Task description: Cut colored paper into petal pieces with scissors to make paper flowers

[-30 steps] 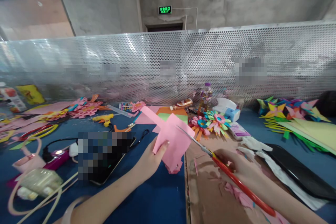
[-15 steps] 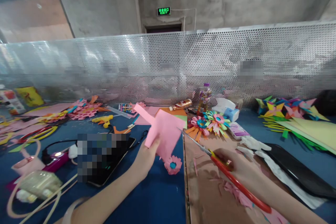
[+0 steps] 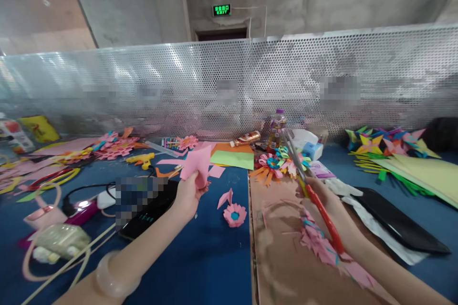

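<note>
My left hand (image 3: 189, 195) is closed on a folded pink paper sheet (image 3: 196, 164), held up over the blue table left of centre. My right hand (image 3: 320, 193) grips red-handled scissors (image 3: 315, 198) whose blades point up and away toward the paper flowers (image 3: 277, 162). A small pink paper flower with a blue centre (image 3: 234, 213) lies on the blue table between my hands, with a pink scrap beside it. Pink paper cuttings (image 3: 318, 240) lie on the brown cardboard (image 3: 282, 257) under my right forearm.
A phone (image 3: 150, 202) lies by my left hand, with cables and a pink bag (image 3: 46, 214) to its left. Green and orange sheets (image 3: 232, 157), a bottle (image 3: 275, 131), a yellow glue gun (image 3: 141, 159), more paper flowers (image 3: 114, 145), a black tray (image 3: 397, 221) and a perforated metal screen (image 3: 229, 86) surround the workspace.
My left hand carried the pink paper left and away from the scissors. The small pink flower came into view on the table. My right hand swung the scissors' blades upward.
</note>
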The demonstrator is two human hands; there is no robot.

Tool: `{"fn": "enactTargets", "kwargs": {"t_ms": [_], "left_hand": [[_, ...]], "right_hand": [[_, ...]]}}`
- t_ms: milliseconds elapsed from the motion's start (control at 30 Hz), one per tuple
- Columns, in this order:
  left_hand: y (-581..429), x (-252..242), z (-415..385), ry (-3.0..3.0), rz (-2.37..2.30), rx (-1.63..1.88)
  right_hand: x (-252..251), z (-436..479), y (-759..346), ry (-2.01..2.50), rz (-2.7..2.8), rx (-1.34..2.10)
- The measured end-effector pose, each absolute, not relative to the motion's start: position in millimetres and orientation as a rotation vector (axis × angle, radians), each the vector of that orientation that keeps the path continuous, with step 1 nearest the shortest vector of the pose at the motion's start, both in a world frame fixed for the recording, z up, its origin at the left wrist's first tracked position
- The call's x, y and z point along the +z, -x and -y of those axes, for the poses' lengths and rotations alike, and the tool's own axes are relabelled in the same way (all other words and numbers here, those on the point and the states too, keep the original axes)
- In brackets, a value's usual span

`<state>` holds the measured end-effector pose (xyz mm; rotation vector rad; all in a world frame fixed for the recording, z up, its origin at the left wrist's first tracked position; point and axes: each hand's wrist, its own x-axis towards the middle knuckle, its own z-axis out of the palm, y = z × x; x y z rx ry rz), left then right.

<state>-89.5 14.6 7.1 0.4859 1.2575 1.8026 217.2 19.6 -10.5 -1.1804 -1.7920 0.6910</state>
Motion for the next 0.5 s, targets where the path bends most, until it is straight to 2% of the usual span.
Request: {"fn": "enactTargets", "kwargs": {"t_ms": [200, 500], "left_hand": [[86.0, 8.9, -13.9, -0.535, -1.288, 1.738], [83.3, 8.6, -11.6, -0.720, -1.270, 1.770]], "right_hand": [[-22.2, -30.4, -223.4, 1.152, 1.670, 0.549], [-13.0, -23.2, -221.4, 0.929, 1.576, 0.344]]}}
